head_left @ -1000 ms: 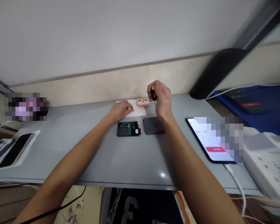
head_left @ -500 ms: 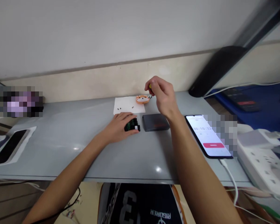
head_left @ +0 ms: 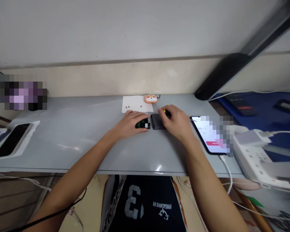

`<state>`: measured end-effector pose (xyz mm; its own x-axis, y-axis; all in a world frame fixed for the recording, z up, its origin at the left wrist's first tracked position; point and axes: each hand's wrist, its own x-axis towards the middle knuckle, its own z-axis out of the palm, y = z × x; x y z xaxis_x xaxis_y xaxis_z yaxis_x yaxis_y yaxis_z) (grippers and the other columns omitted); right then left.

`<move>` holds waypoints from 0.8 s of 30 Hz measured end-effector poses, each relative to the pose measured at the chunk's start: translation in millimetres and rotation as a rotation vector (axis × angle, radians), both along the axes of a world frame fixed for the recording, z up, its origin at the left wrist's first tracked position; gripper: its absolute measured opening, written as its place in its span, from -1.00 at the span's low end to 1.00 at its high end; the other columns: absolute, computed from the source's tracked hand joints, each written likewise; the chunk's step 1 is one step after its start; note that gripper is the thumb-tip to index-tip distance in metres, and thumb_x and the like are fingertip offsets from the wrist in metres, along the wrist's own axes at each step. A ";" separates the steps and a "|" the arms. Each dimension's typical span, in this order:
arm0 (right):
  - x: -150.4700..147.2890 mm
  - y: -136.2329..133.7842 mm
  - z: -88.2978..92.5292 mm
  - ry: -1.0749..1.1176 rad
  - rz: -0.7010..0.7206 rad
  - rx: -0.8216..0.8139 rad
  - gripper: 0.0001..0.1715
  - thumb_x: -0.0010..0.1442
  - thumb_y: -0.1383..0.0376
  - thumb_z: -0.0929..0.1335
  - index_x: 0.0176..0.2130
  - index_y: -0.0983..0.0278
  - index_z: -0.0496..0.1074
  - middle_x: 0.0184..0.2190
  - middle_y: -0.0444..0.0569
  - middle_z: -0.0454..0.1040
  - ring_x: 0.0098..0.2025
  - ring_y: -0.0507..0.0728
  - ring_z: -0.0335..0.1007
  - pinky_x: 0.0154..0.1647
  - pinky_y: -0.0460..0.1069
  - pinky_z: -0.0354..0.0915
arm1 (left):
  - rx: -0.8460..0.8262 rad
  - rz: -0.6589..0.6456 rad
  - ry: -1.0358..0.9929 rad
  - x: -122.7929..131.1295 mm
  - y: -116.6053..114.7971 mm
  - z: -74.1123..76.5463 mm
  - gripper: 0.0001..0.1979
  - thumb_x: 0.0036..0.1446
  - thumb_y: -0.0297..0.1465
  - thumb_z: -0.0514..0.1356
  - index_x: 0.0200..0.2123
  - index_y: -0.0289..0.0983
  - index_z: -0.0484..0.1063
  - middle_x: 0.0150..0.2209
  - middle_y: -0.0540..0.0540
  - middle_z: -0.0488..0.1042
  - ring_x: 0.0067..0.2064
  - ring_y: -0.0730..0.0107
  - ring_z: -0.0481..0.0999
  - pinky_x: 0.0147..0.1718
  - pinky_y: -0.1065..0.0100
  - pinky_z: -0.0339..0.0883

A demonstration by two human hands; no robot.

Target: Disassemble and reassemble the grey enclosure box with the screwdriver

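Note:
My left hand [head_left: 128, 124] rests on the desk with its fingers and thumb gripping the edges of a small green circuit board [head_left: 142, 123] with black parts on it. To the right of the board lies a dark grey flat case [head_left: 157, 122]. Over the right part of that case is my right hand [head_left: 176, 121], closed round a screwdriver with a yellow and black handle [head_left: 167, 112]. A thin shaft seems to stick out beyond the hand toward the phone; most of the tool is covered by the fingers.
Behind the hands, several tiny dark screws lie on a white paper [head_left: 132, 103], with an orange animal-faced case [head_left: 151, 99] at its corner. On the right are a charging phone [head_left: 211, 137] and a white power strip [head_left: 258, 161]. Another phone [head_left: 13, 140] lies far left.
My right hand has come down from its raised position to the dark grey case, still holding the screwdriver. My left hand keeps its grip on the circuit board. The view has shifted slightly.

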<state>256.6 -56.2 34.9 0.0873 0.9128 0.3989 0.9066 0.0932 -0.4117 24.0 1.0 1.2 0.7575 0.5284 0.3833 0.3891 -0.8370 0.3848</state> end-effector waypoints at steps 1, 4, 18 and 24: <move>0.4 1.4 -5.1 -0.010 0.003 -0.009 -0.63 0.42 0.05 0.25 -0.18 0.18 0.53 -0.17 0.01 0.59 -0.19 0.20 0.47 -0.26 0.05 0.13 | 0.010 -0.004 -0.020 1.0 -0.6 0.9 -0.48 0.32 -0.12 0.28 0.28 -0.08 0.35 0.24 -0.12 0.48 0.26 0.15 0.43 0.25 0.03 0.17; -0.3 5.3 -15.2 -0.033 0.001 -0.016 -0.66 0.40 0.05 0.27 -0.18 0.18 0.53 -0.20 0.02 0.57 -0.23 0.20 0.45 -0.26 0.06 0.14 | 0.076 -0.002 -0.087 5.4 -6.3 5.2 -0.49 0.31 -0.09 0.28 0.25 -0.09 0.39 0.23 -0.13 0.48 0.23 0.16 0.44 0.25 0.04 0.21; -6.9 9.9 -21.9 0.019 0.036 0.028 -0.69 0.36 0.14 0.28 -0.14 0.24 0.55 -0.16 0.14 0.54 -0.17 0.28 0.44 -0.11 0.11 0.23 | 0.066 -0.081 0.162 28.3 -63.3 -4.0 -0.46 0.37 0.02 0.14 0.26 -0.13 0.40 0.18 -0.16 0.49 0.18 0.08 0.44 0.19 0.04 0.22; -1.9 8.5 -20.9 0.066 0.021 0.052 -0.68 0.35 0.17 0.27 -0.10 0.25 0.56 -0.14 0.16 0.55 -0.14 0.29 0.45 -0.07 0.12 0.25 | 0.070 -0.049 0.165 21.8 -62.9 0.1 -0.40 0.34 0.07 0.14 0.30 -0.10 0.34 0.24 -0.18 0.42 0.26 0.08 0.37 0.24 0.04 0.19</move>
